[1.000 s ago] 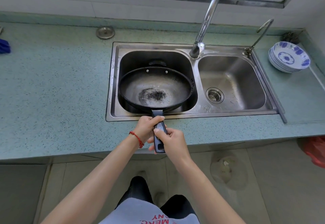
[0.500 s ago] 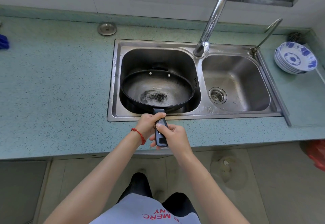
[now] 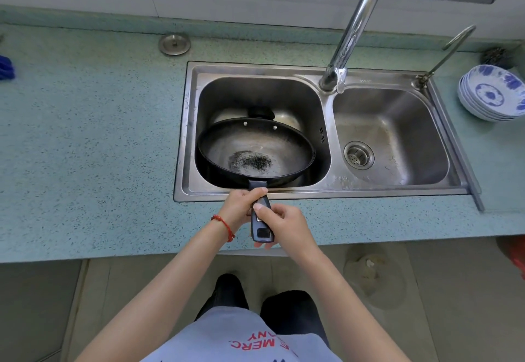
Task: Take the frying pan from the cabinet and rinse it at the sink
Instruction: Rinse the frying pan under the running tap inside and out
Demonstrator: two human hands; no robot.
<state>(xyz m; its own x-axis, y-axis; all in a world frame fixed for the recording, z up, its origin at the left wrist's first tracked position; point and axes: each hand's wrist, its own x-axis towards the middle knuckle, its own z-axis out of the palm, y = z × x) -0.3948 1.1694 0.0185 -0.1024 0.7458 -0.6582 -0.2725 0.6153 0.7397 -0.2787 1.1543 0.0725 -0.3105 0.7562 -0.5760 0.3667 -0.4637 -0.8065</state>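
Observation:
A black frying pan (image 3: 255, 148) with dark specks on its bottom hangs inside the left basin of the steel double sink (image 3: 392, 191). Its dark handle sticks out toward me over the sink's front rim. My left hand (image 3: 241, 205), with a red string on the wrist, grips the handle close to the pan. My right hand (image 3: 284, 224) holds the handle's end from the right. The tall chrome tap (image 3: 355, 26) stands between the basins, its spout out of the top of the view. No water is running.
A stack of blue-and-white bowls (image 3: 493, 93) sits on the green speckled counter (image 3: 85, 148) right of the sink. A thin second tap (image 3: 449, 49) rises at the sink's right back corner. A round metal cap (image 3: 174, 44) lies behind the sink's left.
The pan has gone a little deeper and further back into the left basin, and both hands have followed it toward the sink's front rim. Both keep their hold on the handle.

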